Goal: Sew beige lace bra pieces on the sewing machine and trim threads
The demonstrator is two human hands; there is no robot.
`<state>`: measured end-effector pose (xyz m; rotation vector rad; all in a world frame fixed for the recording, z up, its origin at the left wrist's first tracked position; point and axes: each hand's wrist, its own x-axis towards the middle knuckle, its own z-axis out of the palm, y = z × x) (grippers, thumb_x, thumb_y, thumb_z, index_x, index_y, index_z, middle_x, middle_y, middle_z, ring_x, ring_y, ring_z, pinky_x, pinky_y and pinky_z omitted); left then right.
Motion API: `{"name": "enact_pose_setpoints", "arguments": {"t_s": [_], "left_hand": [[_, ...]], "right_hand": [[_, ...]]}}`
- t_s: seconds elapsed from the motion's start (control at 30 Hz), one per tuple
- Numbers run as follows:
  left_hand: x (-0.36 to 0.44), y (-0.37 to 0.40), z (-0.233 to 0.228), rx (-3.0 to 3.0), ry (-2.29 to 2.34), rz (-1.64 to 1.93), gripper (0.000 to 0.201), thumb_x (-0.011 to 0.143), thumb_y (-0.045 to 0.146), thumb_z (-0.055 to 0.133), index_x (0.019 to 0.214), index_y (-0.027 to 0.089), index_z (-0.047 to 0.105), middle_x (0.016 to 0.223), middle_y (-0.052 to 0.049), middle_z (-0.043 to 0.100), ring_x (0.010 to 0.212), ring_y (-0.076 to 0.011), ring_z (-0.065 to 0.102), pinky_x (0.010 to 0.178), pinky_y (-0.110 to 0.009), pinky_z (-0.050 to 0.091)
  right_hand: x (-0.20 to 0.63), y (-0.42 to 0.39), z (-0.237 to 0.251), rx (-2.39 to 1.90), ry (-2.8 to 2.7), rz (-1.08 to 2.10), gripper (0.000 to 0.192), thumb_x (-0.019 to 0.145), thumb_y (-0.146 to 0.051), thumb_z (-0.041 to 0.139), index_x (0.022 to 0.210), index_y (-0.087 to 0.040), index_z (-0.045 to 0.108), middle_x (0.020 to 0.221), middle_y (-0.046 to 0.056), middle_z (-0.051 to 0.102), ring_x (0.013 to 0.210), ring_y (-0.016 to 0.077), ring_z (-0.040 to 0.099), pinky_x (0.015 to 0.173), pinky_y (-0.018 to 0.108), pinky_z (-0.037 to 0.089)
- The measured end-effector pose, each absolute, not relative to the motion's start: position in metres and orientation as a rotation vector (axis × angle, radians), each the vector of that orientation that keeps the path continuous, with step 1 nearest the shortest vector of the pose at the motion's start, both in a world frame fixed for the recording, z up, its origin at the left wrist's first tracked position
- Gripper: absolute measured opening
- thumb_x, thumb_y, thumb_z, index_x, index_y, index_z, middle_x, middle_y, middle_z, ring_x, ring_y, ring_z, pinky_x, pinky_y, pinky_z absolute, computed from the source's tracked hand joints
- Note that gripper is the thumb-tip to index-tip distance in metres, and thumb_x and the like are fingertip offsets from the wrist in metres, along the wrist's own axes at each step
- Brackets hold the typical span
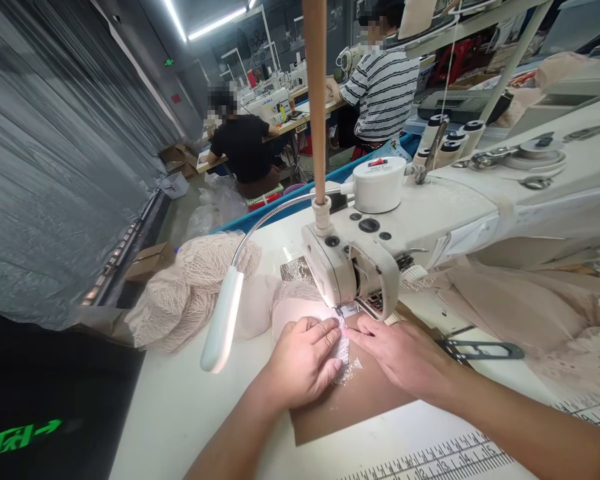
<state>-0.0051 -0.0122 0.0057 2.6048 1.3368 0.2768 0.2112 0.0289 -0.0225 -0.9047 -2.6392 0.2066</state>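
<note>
A sewing machine head stands before me, with a lit needle area and presser foot. Just in front of the foot, my left hand presses a small white textured piece of fabric, its thumb low on the piece and its fingers near the foot. My right hand holds the same piece's right edge with the index finger, its other fingers curled. Pale sheer fabric lies behind my left fingers. Under both hands is a brown sheet with small white scraps. My fingertips partly hide the fabric.
A gooseneck lamp hangs left of the hands. Beige lace is heaped at the left; more fabric lies right. Thread snips rest beside my right wrist. A printed ruler runs along the front. Two people sit at machines beyond.
</note>
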Motion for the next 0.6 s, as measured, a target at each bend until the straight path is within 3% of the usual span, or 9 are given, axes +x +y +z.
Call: {"name": "enact_pose_setpoints", "arguments": {"t_s": [0.3, 0.6], "left_hand": [[-0.003, -0.009, 0.003, 2.613, 1.355, 0.284, 0.048, 0.092, 0.036, 0.045, 0.134, 0.014, 0.048, 0.14, -0.011, 0.048, 0.106, -0.0294, 0.05, 0.087, -0.045, 0.046], [-0.01, -0.013, 0.0, 2.684, 1.268, 0.333, 0.038, 0.093, 0.029, 0.043, 0.126, 0.016, 0.054, 0.134, -0.013, 0.053, 0.101, -0.0263, 0.051, 0.085, -0.043, 0.043]], "right_hand": [[0.206, 0.03, -0.016, -0.98, -2.622, 0.184, 0.042, 0.078, -0.003, 0.041, 0.109, -0.018, 0.064, 0.089, 0.006, 0.062, 0.068, 0.0169, 0.046, 0.057, 0.03, 0.027], [0.218, 0.03, -0.02, -0.786, -2.706, 0.244, 0.043, 0.079, -0.003, 0.04, 0.11, -0.022, 0.063, 0.081, 0.003, 0.054, 0.059, 0.0142, 0.038, 0.055, 0.029, 0.024]]}}
